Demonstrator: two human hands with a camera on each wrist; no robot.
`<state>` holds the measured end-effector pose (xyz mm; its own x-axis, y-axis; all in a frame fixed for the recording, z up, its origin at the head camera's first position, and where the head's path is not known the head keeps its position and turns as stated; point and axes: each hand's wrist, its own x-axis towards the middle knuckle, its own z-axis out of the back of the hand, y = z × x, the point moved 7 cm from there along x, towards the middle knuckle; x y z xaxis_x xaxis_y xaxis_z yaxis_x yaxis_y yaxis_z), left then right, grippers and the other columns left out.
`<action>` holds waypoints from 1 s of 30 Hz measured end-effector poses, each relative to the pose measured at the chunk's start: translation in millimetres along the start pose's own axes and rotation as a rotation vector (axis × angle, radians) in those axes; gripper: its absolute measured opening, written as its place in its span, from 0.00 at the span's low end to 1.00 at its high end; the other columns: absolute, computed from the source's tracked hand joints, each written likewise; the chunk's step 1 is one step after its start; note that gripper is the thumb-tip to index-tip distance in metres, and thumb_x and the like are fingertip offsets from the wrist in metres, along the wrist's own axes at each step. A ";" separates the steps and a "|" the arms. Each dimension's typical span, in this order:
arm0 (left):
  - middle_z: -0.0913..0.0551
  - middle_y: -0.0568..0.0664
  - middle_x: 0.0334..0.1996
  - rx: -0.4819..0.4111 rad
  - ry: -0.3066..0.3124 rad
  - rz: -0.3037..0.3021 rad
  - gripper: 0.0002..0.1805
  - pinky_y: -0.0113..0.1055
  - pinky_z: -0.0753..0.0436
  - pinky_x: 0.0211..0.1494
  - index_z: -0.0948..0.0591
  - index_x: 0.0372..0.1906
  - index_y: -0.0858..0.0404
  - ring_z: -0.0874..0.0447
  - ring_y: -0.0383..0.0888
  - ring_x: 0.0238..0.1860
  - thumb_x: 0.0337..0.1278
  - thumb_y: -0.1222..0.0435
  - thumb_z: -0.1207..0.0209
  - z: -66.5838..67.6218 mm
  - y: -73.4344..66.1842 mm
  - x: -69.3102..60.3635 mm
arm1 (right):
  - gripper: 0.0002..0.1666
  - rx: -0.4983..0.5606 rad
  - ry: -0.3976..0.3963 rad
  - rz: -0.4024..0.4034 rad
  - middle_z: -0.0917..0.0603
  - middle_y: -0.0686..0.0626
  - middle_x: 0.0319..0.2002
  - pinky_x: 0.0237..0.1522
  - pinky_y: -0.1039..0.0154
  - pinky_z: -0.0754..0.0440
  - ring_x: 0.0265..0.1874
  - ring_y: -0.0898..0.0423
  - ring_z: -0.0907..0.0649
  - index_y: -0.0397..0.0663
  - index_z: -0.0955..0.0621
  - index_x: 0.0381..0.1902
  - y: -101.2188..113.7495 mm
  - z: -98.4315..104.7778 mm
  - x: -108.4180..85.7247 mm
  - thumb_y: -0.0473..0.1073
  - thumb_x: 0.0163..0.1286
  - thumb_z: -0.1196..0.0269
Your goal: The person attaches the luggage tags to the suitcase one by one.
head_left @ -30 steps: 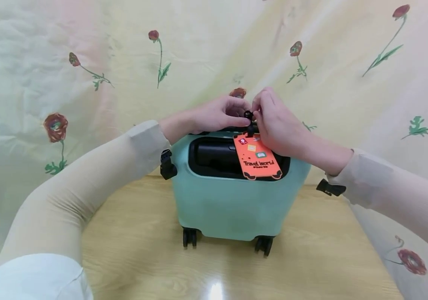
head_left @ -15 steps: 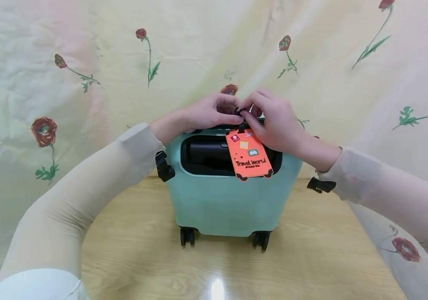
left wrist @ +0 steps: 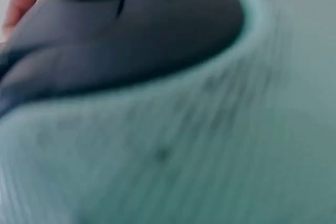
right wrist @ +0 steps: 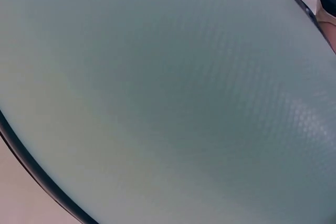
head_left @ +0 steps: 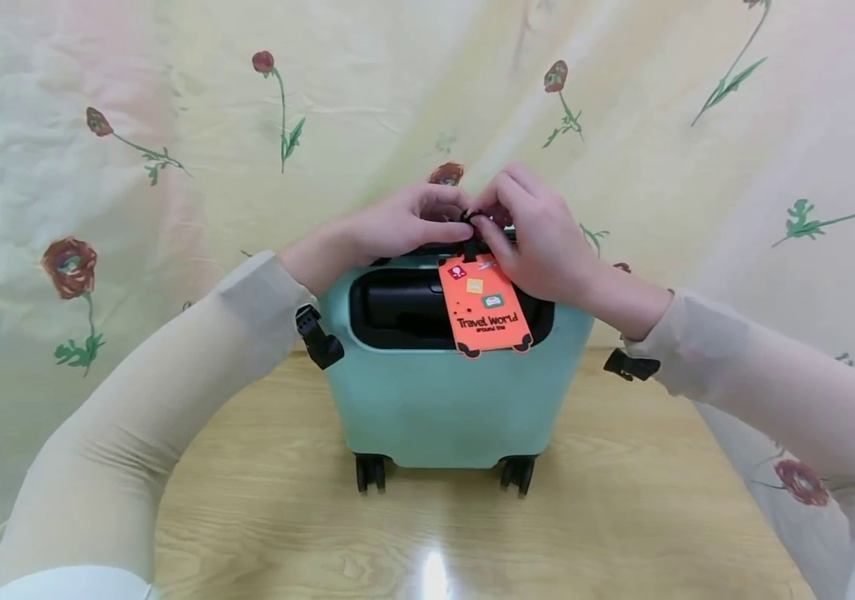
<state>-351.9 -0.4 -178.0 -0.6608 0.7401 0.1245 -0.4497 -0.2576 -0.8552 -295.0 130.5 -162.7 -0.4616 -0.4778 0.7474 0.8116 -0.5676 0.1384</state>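
A mint-green suitcase (head_left: 450, 408) stands with its end facing me, a black recess (head_left: 397, 308) near its top. Over that recess hangs an orange luggage tag (head_left: 483, 308) printed "Travel World around the", on a black strap (head_left: 470, 248). At the top of the suitcase, my left hand (head_left: 401, 223) pinches the strap between thumb and fingers. Beside it, my right hand (head_left: 543, 237) pinches the strap's upper end, the fingertips of both hands close together. The hands hide part of the top handle. Green shell (left wrist: 220, 145) fills most of the left wrist view, and shell (right wrist: 173, 87) the right.
The suitcase stands on black wheels (head_left: 370, 472) on a wood-grain table (head_left: 307, 533). Behind it hangs a pale cloth (head_left: 367, 108) with red flowers. Black buckles (head_left: 320, 337) hang from the wrist bands on both sleeves.
My right hand has closed in on the left, and the strap's end, upright between them before, is now bent over at the fingertips. Suitcase, tag and hands appear further left in the head view.
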 end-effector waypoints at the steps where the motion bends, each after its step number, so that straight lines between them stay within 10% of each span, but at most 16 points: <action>1: 0.16 0.54 0.52 0.004 0.008 -0.003 0.11 0.34 0.19 0.61 0.19 0.58 0.64 0.17 0.47 0.54 0.78 0.67 0.41 -0.2 0.5 -0.7 | 0.05 0.003 0.003 -0.001 0.22 0.37 0.42 0.43 0.60 0.21 0.39 0.47 0.20 0.31 0.20 0.44 0.4 -0.7 -0.4 0.31 0.75 0.36; 9: 0.17 0.54 0.49 0.153 0.034 -0.076 0.10 0.35 0.19 0.58 0.20 0.56 0.63 0.17 0.50 0.48 0.78 0.66 0.42 -5.9 -3.0 -4.5 | 0.05 0.024 0.026 0.001 0.23 0.36 0.42 0.44 0.57 0.22 0.41 0.46 0.20 0.30 0.22 0.43 1.7 -5.4 -4.5 0.30 0.76 0.37; 30: 0.18 0.55 0.56 -0.010 0.094 -0.015 0.14 0.36 0.21 0.66 0.23 0.63 0.65 0.19 0.49 0.58 0.82 0.66 0.47 0.8 -3.3 -4.9 | 0.05 0.036 0.022 0.019 0.22 0.36 0.43 0.45 0.61 0.22 0.42 0.46 0.19 0.30 0.23 0.45 -1.6 -2.4 1.2 0.30 0.76 0.39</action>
<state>-347.7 -3.6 -175.4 -0.5943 0.7992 0.0902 -0.4528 -0.2398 -0.8588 -297.7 129.2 -163.6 -0.4538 -0.5031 0.7355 0.8323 -0.5342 0.1481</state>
